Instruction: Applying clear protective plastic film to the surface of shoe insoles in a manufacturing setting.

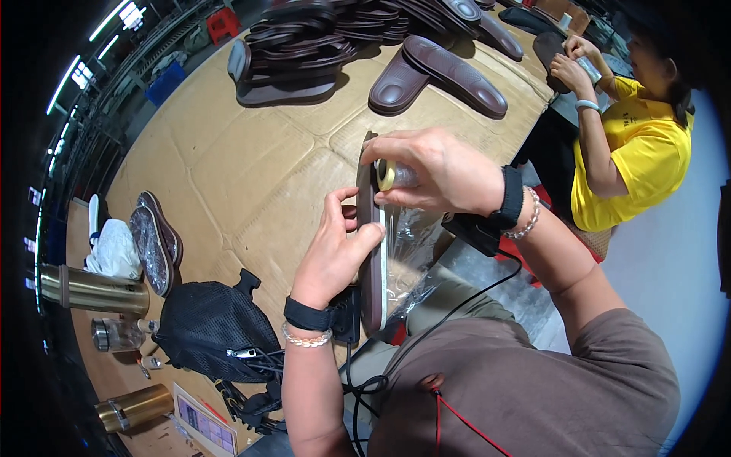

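In front of me a dark brown shoe footbed (371,293) stands on its long edge, with a pale strip along one side. My left hand (335,251) grips it around the middle, thumb on the side facing me and fingers behind. Closed round a roll of clear film (402,177) with a yellowish core is my right hand (445,167), its fingers touching the footbed's far end. Loose clear film (407,244) hangs in creases beside the footbed, toward my lap. Black bands with small devices sit on both wrists.
Stacked brown footbeds (297,53) fill the table's far side, with two loose footbeds (438,76) nearer. At left are film-covered footbeds (152,244), a black mesh bag (217,331), gold flasks (137,407) and a glass jar (114,335). A co-worker in yellow (632,160) sits at right. Cables cross my lap.
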The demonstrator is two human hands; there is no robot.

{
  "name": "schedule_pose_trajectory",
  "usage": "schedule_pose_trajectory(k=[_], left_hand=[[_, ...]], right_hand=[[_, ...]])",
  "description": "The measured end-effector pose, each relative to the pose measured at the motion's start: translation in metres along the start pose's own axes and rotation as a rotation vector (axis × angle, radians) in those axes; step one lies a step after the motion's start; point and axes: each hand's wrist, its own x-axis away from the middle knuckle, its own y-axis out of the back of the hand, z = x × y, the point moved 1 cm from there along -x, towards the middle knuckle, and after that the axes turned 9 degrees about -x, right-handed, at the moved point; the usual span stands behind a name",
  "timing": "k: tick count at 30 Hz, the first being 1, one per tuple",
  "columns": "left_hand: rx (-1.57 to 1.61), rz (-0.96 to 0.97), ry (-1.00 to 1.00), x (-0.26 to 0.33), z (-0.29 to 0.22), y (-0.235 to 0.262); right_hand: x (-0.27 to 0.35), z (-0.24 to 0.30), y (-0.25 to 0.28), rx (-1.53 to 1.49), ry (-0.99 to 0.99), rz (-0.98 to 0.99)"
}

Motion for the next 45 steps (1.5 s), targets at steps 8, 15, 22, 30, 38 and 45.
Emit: schedule_pose_trajectory(k=[8, 15, 22, 30, 38, 45], left_hand=[[-0.165, -0.097, 0.063, -0.004, -0.01, -0.006], [0.005, 0.12, -0.01, 0.032, 0.012, -0.002], [0.034, 0.181, 0.053, 0.061, -0.003, 0.0], [-0.212, 0.033, -0.043, 0.007, -0.009, 0.006], [0.23, 0.179, 0.073, -0.009, -0.005, 0.012], [0.352, 0.194, 0.052, 0.006, -0.012, 0.011]], right_hand=[[0.004, -0.003, 0.0, -0.015, -0.025, 0.015], [0.006, -0.003, -0.001, -0.043, -0.032, -0.012], [0.007, -0.009, -0.002, -0.063, -0.003, -0.02], [0.005, -0.007, 0.0, -0.043, -0.012, -0.012], [0.01, -0.013, -0.003, -0.104, -0.011, -0.046], [0.016, 0.006, 0.008, -0.204, 0.02, -0.067]])
